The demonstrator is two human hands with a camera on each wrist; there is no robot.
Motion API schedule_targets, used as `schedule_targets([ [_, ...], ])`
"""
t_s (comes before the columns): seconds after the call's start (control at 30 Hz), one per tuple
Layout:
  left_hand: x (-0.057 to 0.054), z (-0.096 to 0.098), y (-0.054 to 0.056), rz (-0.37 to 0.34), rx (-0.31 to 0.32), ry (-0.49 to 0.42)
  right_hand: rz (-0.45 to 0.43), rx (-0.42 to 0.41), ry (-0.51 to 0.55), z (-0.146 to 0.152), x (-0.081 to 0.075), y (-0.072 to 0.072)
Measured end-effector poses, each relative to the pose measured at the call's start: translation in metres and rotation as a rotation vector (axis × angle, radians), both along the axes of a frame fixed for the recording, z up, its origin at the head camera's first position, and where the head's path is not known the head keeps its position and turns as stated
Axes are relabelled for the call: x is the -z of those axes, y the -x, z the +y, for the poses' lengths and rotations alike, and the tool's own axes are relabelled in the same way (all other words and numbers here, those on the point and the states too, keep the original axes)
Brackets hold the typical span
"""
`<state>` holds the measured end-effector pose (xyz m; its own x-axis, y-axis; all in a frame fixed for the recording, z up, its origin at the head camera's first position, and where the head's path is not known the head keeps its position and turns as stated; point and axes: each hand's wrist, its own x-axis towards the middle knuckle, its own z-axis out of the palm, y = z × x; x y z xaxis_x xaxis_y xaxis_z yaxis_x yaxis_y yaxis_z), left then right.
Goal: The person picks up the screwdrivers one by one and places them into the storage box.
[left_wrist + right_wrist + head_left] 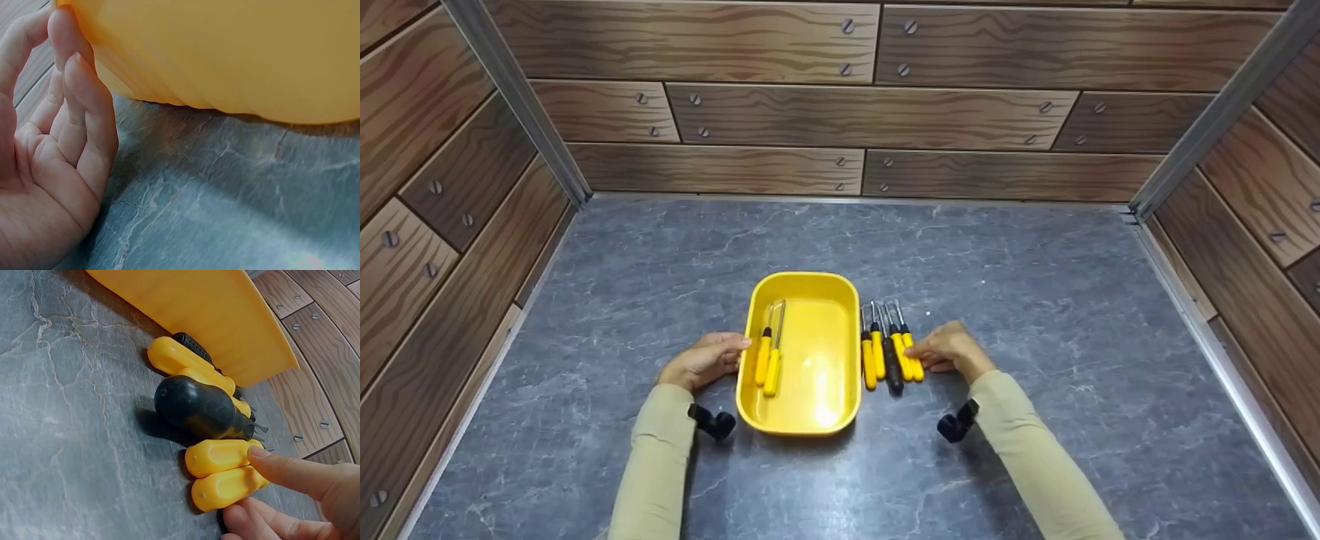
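Left hand [705, 360] pinches one yellow plastic tray [819, 360] (two yellow-handled tools [763, 360] inside); right hand [952, 347], two yellow handles [222, 458] right of it.

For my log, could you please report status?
Left hand holding tray; right hand pinching outer yellow tools. Two tools inside; others between right hand and tray.

Three walls printed as brown wood planks enclose the bench [1057, 300]: a far wall [780, 112] behind its far edge, a left wall [412, 142] along its left edge and a right wall [1234, 247] along its right edge, all dotted with slotted screw heads [848, 25]. Grey metal posts rise at the far-left corner [520, 101] and the far-right corner [1220, 105], and pale trim lines both side edges. The bench top is blue-grey with whitish marble veins, and light makes a soft sheen toward its near edge
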<state>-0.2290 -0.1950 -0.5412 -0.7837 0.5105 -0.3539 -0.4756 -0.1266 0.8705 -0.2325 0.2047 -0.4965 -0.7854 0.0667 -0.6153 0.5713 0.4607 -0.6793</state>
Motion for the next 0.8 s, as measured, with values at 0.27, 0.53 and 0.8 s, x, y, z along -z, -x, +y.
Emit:
schedule_targets([
  [0.27,0.0013,-0.0002,0.0000,0.015,0.006,0.014,-0.005,0.019,0.022,0.0019,0.0029,0.0008],
  [0.53,0.0026,-0.0008,0.0003,0.016,0.008,0.012,0.002,0.005,0.043,0.0045,0.0037,0.0002],
  [0.8,0.0011,0.0003,0.0001,0.018,0.006,0.024,0.004,0.010,0.022,0.0031,0.0030,-0.0005],
])
